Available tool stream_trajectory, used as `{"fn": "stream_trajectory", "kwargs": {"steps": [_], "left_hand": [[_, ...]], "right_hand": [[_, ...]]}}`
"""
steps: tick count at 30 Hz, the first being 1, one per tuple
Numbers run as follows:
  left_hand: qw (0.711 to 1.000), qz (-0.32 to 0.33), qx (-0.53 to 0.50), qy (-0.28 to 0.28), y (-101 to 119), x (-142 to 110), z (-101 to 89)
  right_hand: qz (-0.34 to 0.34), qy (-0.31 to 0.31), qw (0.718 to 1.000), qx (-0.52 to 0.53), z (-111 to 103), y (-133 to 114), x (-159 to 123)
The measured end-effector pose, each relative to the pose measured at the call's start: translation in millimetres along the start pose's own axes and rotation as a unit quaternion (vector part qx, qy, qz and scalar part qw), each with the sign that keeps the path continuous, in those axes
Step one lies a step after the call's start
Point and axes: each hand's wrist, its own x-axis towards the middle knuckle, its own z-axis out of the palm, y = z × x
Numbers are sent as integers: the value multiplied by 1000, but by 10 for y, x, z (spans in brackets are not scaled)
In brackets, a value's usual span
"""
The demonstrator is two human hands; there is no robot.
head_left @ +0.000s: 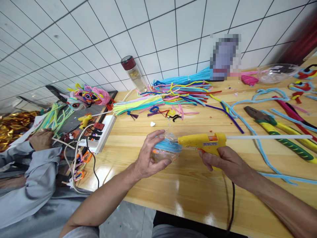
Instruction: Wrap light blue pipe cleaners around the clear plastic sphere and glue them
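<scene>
My left hand (150,157) is closed around a clear plastic ball (164,155), its fingers on the far and near sides. Light blue pipe cleaner (168,145) is wound in a band across the ball. A yellow hot glue gun (210,142) is gripped in my right hand (225,160), with a finger at the trigger. Its nozzle points left and meets or nearly meets the blue band. From the gun's back end a long white glue stick (267,137) sticks out to the right, and a black cord hangs below.
Bundled pipe cleaners (158,99) lie along the wall beside a lidded glass bottle (136,77). Pliers (279,129) and loose blue pipe cleaners (260,145) are on the right. Leftward are a power strip (102,135) with cords and a co-worker's hand (42,138).
</scene>
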Motion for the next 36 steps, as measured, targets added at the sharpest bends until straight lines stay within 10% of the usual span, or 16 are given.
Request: {"fn": "stream_trajectory", "kwargs": {"steps": [36], "left_hand": [[1000,0,-11,0,-2,-11,6]], "right_hand": [[-7,0,1000,-21,-1,32,-12]]}}
